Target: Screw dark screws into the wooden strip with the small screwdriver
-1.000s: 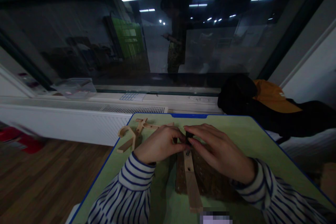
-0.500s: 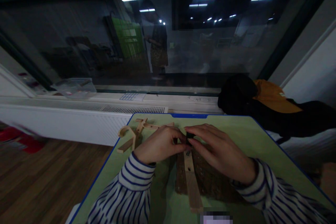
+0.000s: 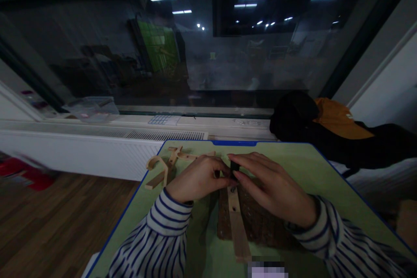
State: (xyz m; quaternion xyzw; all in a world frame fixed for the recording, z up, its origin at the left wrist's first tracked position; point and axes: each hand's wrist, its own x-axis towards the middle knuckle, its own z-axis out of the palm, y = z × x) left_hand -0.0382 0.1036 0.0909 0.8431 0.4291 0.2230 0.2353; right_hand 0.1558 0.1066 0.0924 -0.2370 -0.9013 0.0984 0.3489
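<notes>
My left hand [image 3: 197, 179] and my right hand [image 3: 270, 186] meet over a green mat [image 3: 302, 169], fingers pinched together around a small black part [image 3: 234, 167]. The part sits at the far end of a pale wooden strip [image 3: 237, 226] that lies along a dark brown perforated board [image 3: 257, 221]. A screw or bolt shows just under the black part. Both sleeves are striped blue and white. Loose light wooden pieces [image 3: 163, 167] lie on the mat left of my left hand.
A white radiator sill [image 3: 130, 128] runs under a dark window behind the mat, with a clear plastic box [image 3: 93, 108] on it. A black bag with an orange cap [image 3: 339, 119] rests at the right. Wooden floor [image 3: 48, 221] lies at the left.
My hands stay pinched on the black part with only a slight shift. The reflected person in the window has moved left and out of clear sight.
</notes>
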